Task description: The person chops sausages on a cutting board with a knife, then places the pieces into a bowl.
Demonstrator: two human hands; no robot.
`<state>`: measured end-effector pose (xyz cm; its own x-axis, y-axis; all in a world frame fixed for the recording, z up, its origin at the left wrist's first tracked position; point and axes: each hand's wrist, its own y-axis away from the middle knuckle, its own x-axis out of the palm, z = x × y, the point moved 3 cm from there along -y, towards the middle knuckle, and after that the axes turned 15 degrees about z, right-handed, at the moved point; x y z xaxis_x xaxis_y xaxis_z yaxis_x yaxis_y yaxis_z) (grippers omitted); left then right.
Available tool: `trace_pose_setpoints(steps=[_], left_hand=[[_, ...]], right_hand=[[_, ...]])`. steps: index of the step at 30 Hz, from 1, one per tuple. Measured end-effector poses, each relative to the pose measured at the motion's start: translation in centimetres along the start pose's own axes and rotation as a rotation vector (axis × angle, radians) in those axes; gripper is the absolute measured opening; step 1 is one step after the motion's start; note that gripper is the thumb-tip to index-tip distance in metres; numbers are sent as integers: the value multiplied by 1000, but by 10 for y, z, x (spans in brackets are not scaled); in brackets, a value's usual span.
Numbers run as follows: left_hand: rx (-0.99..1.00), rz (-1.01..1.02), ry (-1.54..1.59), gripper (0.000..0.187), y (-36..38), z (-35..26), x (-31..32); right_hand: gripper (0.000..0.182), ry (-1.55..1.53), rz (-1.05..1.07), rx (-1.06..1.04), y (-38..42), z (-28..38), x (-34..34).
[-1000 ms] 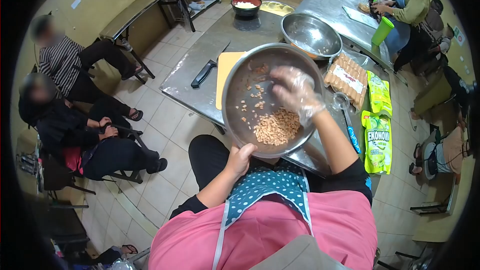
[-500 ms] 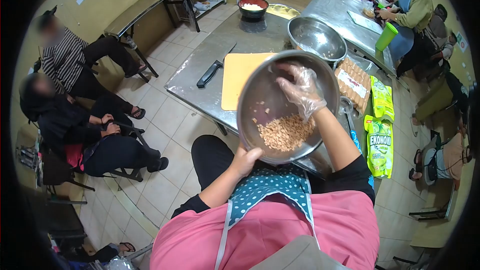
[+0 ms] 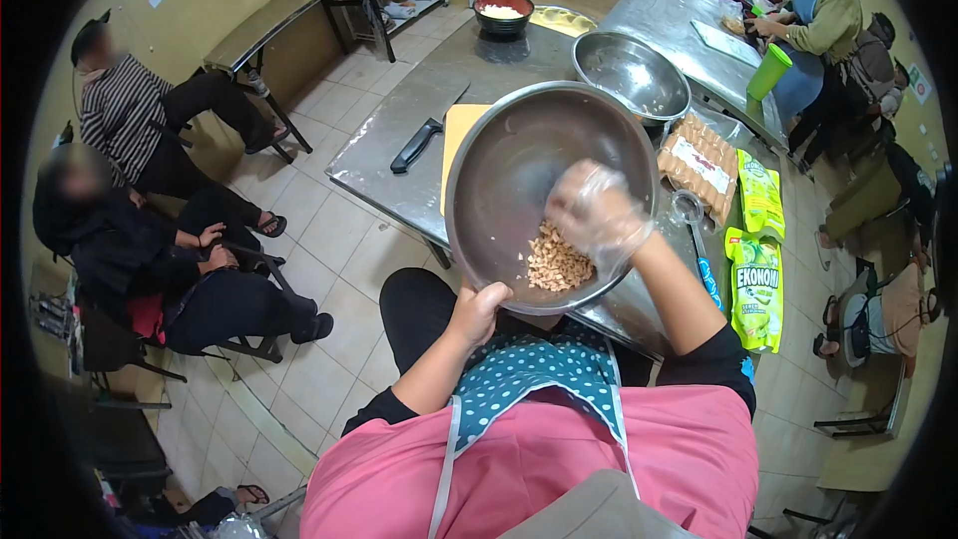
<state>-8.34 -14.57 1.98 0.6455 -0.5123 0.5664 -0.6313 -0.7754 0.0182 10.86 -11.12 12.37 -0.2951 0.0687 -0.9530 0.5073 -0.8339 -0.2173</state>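
A large metal bowl point(image 3: 509, 150) is tilted toward me, with small light-brown chopped pieces point(image 3: 557, 262) gathered low inside it. My left hand point(image 3: 481, 309) grips the bowl's near-left rim, thumb over the edge. Inside the bowl, at the right of the pieces, my right hand point(image 3: 599, 212) wears a clear plastic glove; it is smeared by motion and its fingers look curled, but what they hold cannot be made out. Behind the bowl, a yellow cutting board point(image 3: 459, 135) is partly hidden.
A knife point(image 3: 417, 146) lies left on the metal table point(image 3: 384, 155). Beyond are another metal bowl point(image 3: 629, 70) and a dark bowl point(image 3: 502, 24). Packed sausages point(image 3: 699, 168) and green pouches point(image 3: 756, 289) are at the right. Two people sit left; a person stands back right.
The bowl has moved left and covers more of the cutting board. My right hand has come down toward the pieces, which are now bunched closer together.
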Motion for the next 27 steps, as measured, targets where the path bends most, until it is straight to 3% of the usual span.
trace_pose_setpoints(steps=[2, 4, 6, 8, 10, 11, 14, 16, 17, 20, 23, 27], left_hand=[[24, 2, -18, 53, 0, 0, 6], [50, 4, -37, 53, 1, -1, 12], [18, -28, -11, 55, 2, -1, 14], [31, -56, -8, 55, 2, -3, 10], [40, -82, -7, 56, 1, -5, 4], [44, -86, -16, 56, 0, -5, 1], [19, -89, -32, 60, -1, -6, -1], [113, -73, -51, 63, -2, -11, 7], [119, -79, -50, 63, -4, -8, 6], [196, -100, -101, 66, -6, -2, 1], [200, -164, -79, 65, -3, -5, 4], [164, -192, -7, 62, -1, -5, 7]], right_hand=[[11, -36, -187, 99, -3, -19, -16], [12, -3, -217, 186, -6, -31, -13], [13, -5, -127, 124, -3, -24, -2], [13, 15, 335, 272, -6, -7, 11], [14, -68, 389, 85, 5, -4, 27], [14, -71, 390, 85, 7, -10, 28], [18, -71, 10, 225, 5, -28, 9], [23, 18, -185, 209, 7, -38, 6], [23, 18, -183, 201, 8, -38, 10], [34, 90, 182, 388, 13, -24, 26], [40, -56, 277, 538, 14, 6, 29], [48, 0, 86, 415, 18, 18, 54]])
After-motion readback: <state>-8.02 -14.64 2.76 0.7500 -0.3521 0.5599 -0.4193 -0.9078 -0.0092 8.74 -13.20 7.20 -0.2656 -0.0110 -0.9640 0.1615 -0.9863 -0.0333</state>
